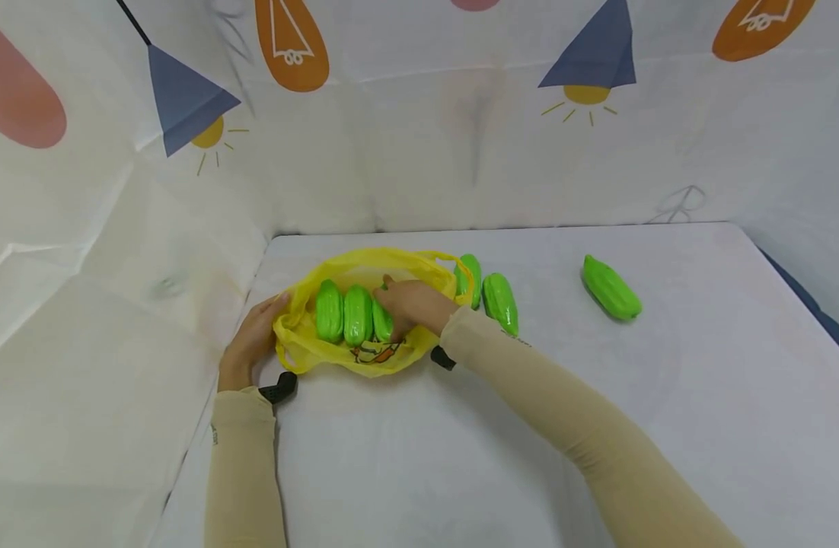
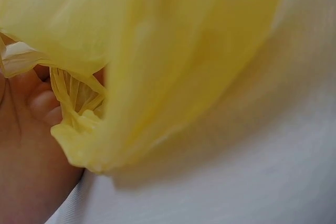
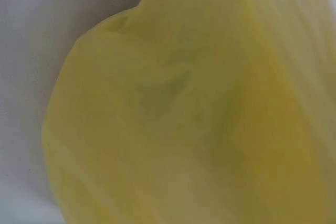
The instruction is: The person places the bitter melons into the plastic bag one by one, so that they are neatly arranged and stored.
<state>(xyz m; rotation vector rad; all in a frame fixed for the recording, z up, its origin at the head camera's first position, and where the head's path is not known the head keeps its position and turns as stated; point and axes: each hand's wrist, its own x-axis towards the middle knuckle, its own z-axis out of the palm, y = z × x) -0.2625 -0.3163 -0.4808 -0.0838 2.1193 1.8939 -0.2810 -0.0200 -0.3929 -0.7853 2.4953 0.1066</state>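
Observation:
A yellow plastic bag (image 1: 344, 265) lies with its mouth open on the left part of the table. My left hand (image 1: 253, 340) holds its left edge; in the left wrist view, gathered yellow plastic (image 2: 79, 124) lies against the palm and partly hides the fingers. Inside the bag, my right hand (image 1: 414, 304) grips a glossy green ridged toy vegetable (image 1: 381, 323), partly covered by the fingers. Two similar green vegetables, one at the left (image 1: 330, 312) and one in the middle (image 1: 358, 316), lie beside it. In the right wrist view, the bag's yellow side (image 3: 157, 129) hides the hand.
Just right of the bag lie two more green vegetables, one partly behind the bag's handle (image 1: 469, 275) and one nearer (image 1: 500, 301). Another green vegetable (image 1: 611, 288) lies farther right on the white table (image 1: 666, 426). A printed white cloth (image 1: 419, 152) hangs behind and at the left.

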